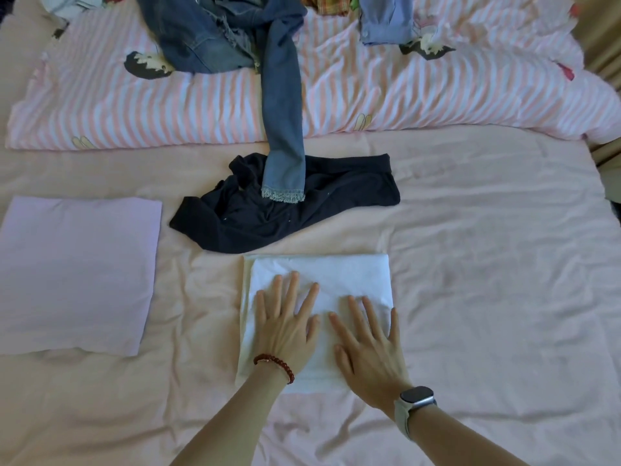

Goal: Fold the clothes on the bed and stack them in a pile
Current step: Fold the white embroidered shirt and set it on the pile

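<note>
Pressing both flat palms, left hand (pixel 285 326) and right hand (pixel 368 348), onto the folded white cloth rectangle (pixel 342 274) mid-bed, gripping nothing. Folded lilac cloth square (pixel 74 274) sits well apart, so no pile yet. Crumpled black garment (pixel 302 213), blue denim jeans (pixel 282 112) still unfolded.

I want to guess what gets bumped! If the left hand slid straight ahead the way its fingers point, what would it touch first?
Probably the dark navy garment. The left hand lies flat on the folded white garment, its fingers pointing up the bed; past the white edge, the crumpled navy one lies next.
</note>
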Demonstrator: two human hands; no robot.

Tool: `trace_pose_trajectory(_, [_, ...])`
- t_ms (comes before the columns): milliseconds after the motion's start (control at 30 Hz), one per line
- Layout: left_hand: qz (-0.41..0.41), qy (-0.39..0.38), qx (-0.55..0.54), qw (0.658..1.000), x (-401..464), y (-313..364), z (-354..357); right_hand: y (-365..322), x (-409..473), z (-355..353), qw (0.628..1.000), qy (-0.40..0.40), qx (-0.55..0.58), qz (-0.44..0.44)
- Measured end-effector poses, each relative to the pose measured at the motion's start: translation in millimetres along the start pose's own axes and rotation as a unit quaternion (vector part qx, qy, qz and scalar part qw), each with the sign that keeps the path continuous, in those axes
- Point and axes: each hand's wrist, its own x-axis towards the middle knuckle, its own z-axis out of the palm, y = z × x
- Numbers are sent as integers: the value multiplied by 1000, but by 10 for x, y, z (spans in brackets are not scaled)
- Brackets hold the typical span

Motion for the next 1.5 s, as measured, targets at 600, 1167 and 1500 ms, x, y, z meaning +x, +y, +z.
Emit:
trace_pose_trajectory(600, [-339,89,-359,865,-79,-333,76,369,171,-71,902,87,346,245])
trace_pose_trajectory(1167, [-297,185,-487,800,-707,-554,-519,-273,-33,-556,850,80,470,223])
trace_pose_trajectory(1500, [-297,259,-430,812,-790,-3157,-1183,-2510,1063,-657,809,70,572,119])
